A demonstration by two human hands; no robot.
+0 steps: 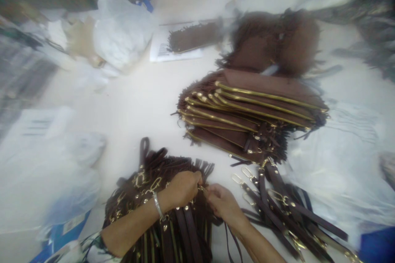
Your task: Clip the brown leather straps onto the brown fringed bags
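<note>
My left hand (182, 189) is closed in a pinch over a heap of dark brown leather straps (173, 230) with brass clasps, at the bottom centre. My right hand (224, 203) meets it fingertip to fingertip, also pinched, on a small brass piece (202, 188) between them. A silver bracelet (158, 206) sits on my left wrist. What exactly the fingers grip is too small and blurred to name.
A fanned stack of brown fringed pouches with gold zips (249, 115) lies centre right, and more brown pieces (274, 43) sit behind it. Loose straps with clasps (286, 209) spread at lower right. White plastic bags (120, 24) and papers (173, 47) lie on the white table (132, 102).
</note>
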